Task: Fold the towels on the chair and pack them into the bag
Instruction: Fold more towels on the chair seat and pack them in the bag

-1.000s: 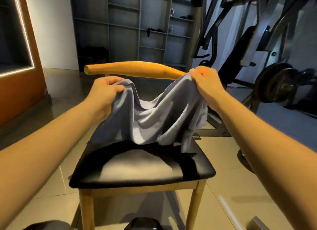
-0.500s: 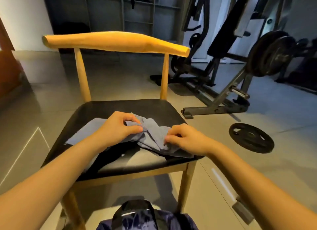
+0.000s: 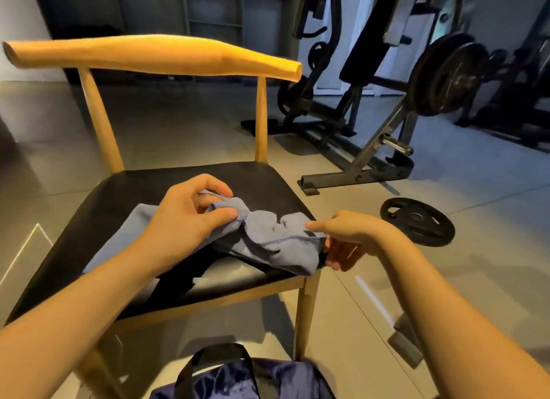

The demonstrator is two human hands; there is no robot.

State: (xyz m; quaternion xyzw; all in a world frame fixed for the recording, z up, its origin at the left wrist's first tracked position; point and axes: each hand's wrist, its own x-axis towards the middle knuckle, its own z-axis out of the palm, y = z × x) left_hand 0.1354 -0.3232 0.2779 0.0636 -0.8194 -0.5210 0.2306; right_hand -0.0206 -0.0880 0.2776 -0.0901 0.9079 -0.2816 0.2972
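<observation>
The towel (image 3: 268, 237) lies bunched at the front right of the chair (image 3: 119, 208) seat; your left hand (image 3: 184, 220) pinches a raised fold; your right hand (image 3: 348, 237) pinches the near edge; judge the cloth soft, light and limp; take hold at the corners.

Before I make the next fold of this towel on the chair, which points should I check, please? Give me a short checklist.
1. Grip of the left hand on the towel: ok, thumb and fingers pinch a bunched fold.
2. Grip of the right hand: ok, it pinches the towel's right end.
3. Towel spread flat: not ok, it is bunched and wrinkled between the hands.
4. Towel supported by the chair seat: ok, though its right end lies at the front corner.
5. Position of the bag: ok, on the floor before the chair.
6. Bag open: cannot tell, only its top edge shows.
</observation>
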